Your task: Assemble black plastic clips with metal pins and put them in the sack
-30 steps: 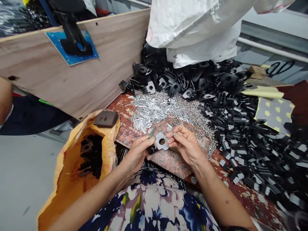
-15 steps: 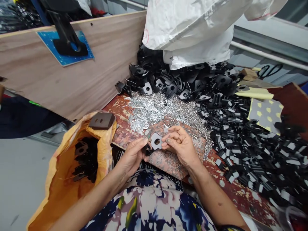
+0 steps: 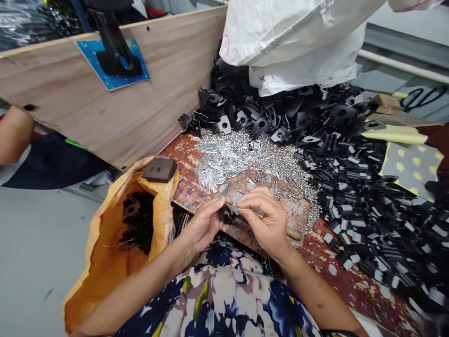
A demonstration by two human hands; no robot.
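My left hand (image 3: 202, 225) is closed on a small black metal part (image 3: 227, 215) just above my lap. My right hand (image 3: 267, 219) is curled over the same part from the right, fingertips pinched at its top edge. A thin tool with a wooden handle (image 3: 293, 233) runs under my right palm, its tip at the part. Whether my right fingers also hold a pin is hidden. Both hands hover over a speckled stone slab (image 3: 298, 206). A heap of short silver pins (image 3: 238, 157) lies just beyond.
Black metal parts (image 3: 351, 154) are heaped at the back and right. An orange bag (image 3: 101, 262) at my left holds more parts, with a brown block (image 3: 159, 169) on its rim. There are a wooden board (image 3: 105, 107), a white sack (image 3: 291, 42), scissors (image 3: 423, 96) and another person's arm (image 3: 14, 135).
My right hand has rolled over the black part and hides most of it. The wooden-handled tool has come into view under that hand. My left hand keeps its grip.
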